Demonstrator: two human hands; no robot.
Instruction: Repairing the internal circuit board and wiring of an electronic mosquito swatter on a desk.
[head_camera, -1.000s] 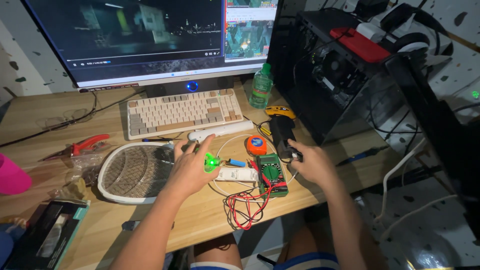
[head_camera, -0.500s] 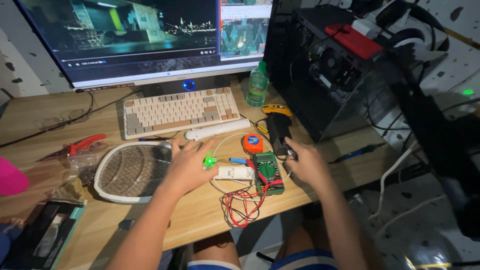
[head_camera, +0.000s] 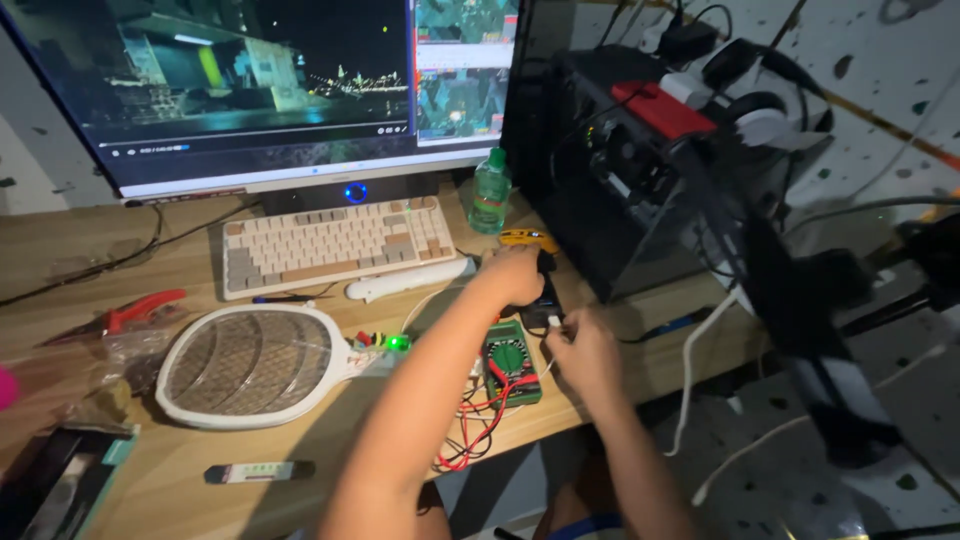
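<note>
— What are the hands doing over that desk?

— The left hand (head_camera: 512, 276) is reaching across the body, its fingers curling down over a black, blocky device (head_camera: 543, 288) lying by the yellow-and-black tool (head_camera: 527, 238). It is covering most of the device, so I cannot tell whether it is truly gripping it. The right hand (head_camera: 580, 352) is pinching a small white plug end (head_camera: 554, 321) between thumb and fingertips, just beside that black device.

— And the green thing?

— That is a flat, rectangular green multimeter (head_camera: 510, 362), lying on the pale wood-grain desk (head_camera: 90, 250) between the two forearms, with thin red wires (head_camera: 470, 425) looping off it in a tangle toward the desk edge.

— What else is lying around?

— A white plastic racket-shaped zapper (head_camera: 250, 365) with a fine metal mesh, a small green light (head_camera: 398, 343) glowing at its neck; a beige keyboard (head_camera: 335, 243) with chunky keys; a translucent green bottle (head_camera: 491, 192); red-handled pliers (head_camera: 140, 310).

— Any change from a moment ago?

— Yes. Half a second back the left hand was resting near the zapper's handle by the green light; now it is sitting further right, on the black device. The right hand has come off that device and is holding the plug. The orange round item is no longer showing, being hidden by the left arm.
</note>
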